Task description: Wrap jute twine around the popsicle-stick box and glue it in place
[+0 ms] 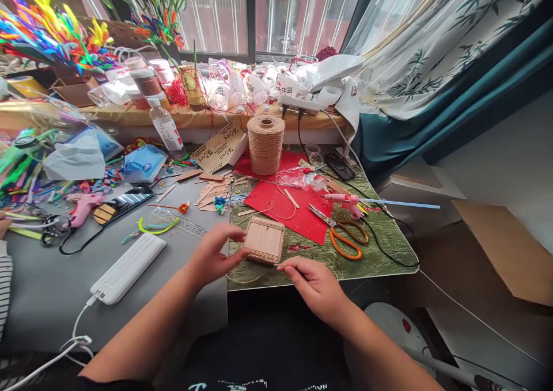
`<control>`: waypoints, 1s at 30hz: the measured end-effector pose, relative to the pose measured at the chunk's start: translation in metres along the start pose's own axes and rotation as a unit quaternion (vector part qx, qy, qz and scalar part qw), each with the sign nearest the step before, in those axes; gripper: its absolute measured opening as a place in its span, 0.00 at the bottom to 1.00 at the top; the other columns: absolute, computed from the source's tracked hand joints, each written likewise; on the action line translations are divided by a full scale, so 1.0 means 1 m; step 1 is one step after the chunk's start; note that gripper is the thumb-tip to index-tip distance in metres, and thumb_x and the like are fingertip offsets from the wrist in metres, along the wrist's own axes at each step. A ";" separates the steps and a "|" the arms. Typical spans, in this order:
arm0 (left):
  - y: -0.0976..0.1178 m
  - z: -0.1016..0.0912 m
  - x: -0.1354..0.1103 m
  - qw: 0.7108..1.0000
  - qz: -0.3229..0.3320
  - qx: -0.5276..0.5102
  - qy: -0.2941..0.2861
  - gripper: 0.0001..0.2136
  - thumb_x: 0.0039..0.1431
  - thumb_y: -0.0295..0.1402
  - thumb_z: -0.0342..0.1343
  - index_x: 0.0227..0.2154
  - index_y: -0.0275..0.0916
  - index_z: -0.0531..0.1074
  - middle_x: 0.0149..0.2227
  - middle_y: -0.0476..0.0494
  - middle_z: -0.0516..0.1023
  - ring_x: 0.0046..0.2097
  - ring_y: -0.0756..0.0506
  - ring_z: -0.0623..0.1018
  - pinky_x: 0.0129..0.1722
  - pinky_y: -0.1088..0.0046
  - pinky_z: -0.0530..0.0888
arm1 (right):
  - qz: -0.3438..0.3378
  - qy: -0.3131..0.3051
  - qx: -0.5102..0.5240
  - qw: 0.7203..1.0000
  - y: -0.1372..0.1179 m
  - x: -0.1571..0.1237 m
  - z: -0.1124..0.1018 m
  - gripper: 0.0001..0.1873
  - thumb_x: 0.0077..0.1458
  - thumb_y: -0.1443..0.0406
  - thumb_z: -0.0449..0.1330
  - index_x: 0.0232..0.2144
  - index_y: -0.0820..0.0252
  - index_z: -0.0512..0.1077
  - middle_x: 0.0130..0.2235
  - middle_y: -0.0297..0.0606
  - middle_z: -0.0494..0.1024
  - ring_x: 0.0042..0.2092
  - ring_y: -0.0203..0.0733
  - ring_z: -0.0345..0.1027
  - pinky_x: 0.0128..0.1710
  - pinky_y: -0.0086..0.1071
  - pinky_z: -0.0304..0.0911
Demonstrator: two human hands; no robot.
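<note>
A small square box point(264, 236) of pale wooden sticks, with twine around its sides, sits near the front edge of the green table. My left hand point(216, 254) grips it at its left side, thumb at the near corner and fingers at the far side. By the box's near right corner, my right hand point(314, 284) is closed in a pinch on a strand of twine, mostly hidden by the fingers. A loose length of twine point(246, 279) loops below the box. Behind stands a big spool of twine point(265, 146).
Orange-handled scissors point(348, 238) and a pink glue gun point(345, 198) with a blue stick lie to the right. Red sheets point(298, 207) and wooden sticks point(211, 192) spread behind the box. At left are a white power bank point(128, 267) and another person's striped sleeve point(5, 287).
</note>
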State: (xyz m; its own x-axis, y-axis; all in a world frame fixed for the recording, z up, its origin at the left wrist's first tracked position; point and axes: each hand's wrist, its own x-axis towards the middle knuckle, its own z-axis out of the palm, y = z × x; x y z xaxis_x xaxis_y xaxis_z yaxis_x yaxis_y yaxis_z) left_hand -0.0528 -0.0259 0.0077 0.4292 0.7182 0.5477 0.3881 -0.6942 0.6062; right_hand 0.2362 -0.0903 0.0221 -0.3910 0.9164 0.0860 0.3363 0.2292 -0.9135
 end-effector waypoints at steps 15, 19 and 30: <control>-0.049 0.007 0.017 0.942 -0.112 -0.227 -0.221 0.52 0.51 0.41 0.73 0.73 0.50 0.48 0.74 0.32 0.55 0.74 0.29 0.58 0.70 0.43 0.61 | -0.001 0.116 -0.019 0.993 0.038 0.011 -0.006 0.14 0.71 0.57 0.57 0.47 0.53 0.81 0.45 0.42 0.85 0.47 0.49 0.80 0.51 0.42 0.73; -0.055 0.002 0.027 0.908 -0.107 -0.268 -0.304 0.50 0.52 0.36 0.72 0.73 0.49 0.49 0.74 0.34 0.55 0.74 0.30 0.57 0.72 0.44 0.59 | 0.004 0.140 -0.027 0.990 0.045 0.024 -0.014 0.15 0.70 0.55 0.58 0.48 0.53 0.81 0.46 0.43 0.85 0.47 0.49 0.80 0.49 0.42 0.74; -0.069 -0.001 0.025 0.907 -0.162 -0.325 -0.216 0.30 0.65 0.45 0.61 0.67 0.47 0.62 0.71 0.35 0.62 0.73 0.30 0.61 0.70 0.41 0.61 | -0.021 0.095 -0.060 0.993 0.047 0.052 -0.007 0.16 0.71 0.57 0.56 0.50 0.54 0.81 0.46 0.43 0.85 0.47 0.48 0.80 0.51 0.42 0.75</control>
State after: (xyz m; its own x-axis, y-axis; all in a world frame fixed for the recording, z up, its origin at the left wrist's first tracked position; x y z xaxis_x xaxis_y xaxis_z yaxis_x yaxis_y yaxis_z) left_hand -0.0696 0.0401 -0.0193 0.7123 0.6963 0.0884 0.0493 -0.1753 0.9833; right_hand 0.2373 -0.0295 -0.0140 -0.2424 0.9477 0.2076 0.4277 0.2965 -0.8539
